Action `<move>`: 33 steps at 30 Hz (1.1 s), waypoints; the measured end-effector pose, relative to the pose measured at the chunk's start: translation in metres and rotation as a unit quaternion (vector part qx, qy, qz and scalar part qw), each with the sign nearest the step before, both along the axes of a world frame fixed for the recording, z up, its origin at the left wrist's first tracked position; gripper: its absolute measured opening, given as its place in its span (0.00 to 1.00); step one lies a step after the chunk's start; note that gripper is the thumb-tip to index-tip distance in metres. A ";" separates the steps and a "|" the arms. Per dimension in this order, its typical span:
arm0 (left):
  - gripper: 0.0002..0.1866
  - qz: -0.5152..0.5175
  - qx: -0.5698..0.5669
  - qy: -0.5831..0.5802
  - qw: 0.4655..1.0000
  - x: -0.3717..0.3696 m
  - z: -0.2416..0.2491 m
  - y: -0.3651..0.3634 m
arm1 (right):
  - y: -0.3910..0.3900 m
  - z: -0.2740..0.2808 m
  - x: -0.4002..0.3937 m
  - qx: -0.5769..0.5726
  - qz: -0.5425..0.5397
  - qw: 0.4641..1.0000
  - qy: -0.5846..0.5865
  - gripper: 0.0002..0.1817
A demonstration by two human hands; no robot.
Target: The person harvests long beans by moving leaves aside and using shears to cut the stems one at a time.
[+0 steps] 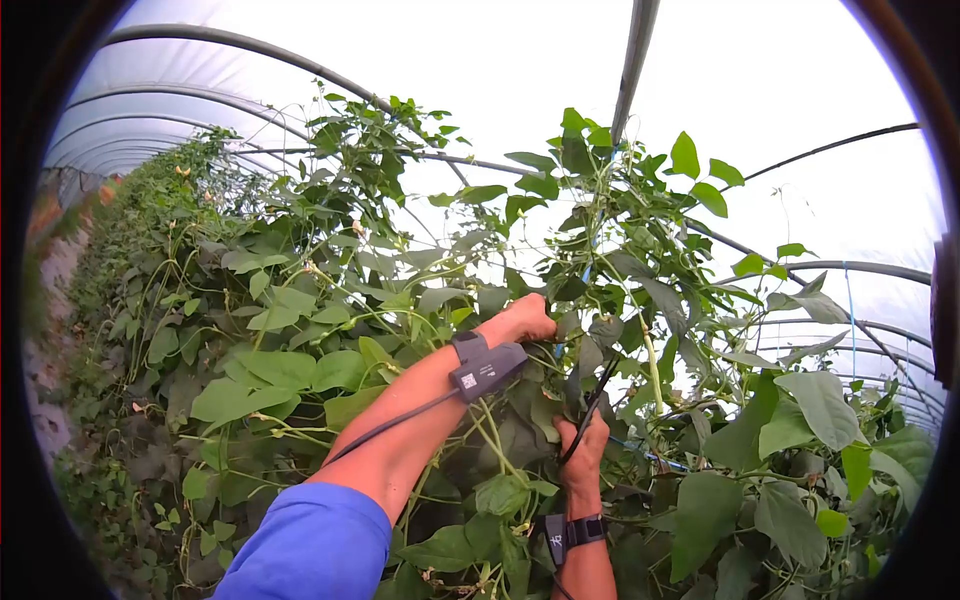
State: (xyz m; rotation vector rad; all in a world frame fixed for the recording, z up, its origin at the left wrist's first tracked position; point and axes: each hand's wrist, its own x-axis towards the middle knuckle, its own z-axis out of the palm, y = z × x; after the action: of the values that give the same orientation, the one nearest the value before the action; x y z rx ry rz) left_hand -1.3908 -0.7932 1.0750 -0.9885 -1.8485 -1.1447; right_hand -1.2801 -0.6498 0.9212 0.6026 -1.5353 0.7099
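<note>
1. Closes left hand (530,318) into a fist among climbing vines (500,430); cannot tell what lies within.
2. Reaches right hand (583,440) into foliage below, touching thin dark strip (597,395); cannot tell how far open.
3. Shows pale pod (652,368) above, rightward.

Whitish roof (500,70) at 12 o'clock, striped by grey hoops (230,38); green leaves (280,370); plain blue sleeve (305,545) at 7; dark grey box (487,372) with 1 white speckled square; pale yellow-green pod (652,365) at 4; light-blue string (852,300) at 3.
</note>
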 end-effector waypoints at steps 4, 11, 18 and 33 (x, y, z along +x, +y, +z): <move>0.24 -0.232 0.063 -0.059 0.969 -0.008 -0.004 0.006 | -0.008 -0.002 0.010 0.004 -0.007 1.000 -0.018 0.15; 0.25 -0.272 0.018 -0.062 0.960 -0.010 0.000 0.001 | -0.009 0.000 0.014 0.024 -0.045 0.999 -0.004 0.14; 0.28 -0.315 0.073 -0.038 0.945 -0.018 -0.007 0.006 | -0.021 0.014 0.030 0.049 -0.033 0.998 -0.004 0.13; 0.12 -0.497 -0.017 -0.049 0.866 0.035 -0.027 -0.034 | -0.045 0.014 0.019 0.268 -0.324 0.905 0.064 0.15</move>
State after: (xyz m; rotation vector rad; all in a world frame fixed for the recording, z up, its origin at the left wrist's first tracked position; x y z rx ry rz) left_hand -1.3562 -0.8275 1.0482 -2.0512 -1.3873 -1.7476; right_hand -1.2615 -0.6950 0.9349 0.4737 -1.6737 -0.2696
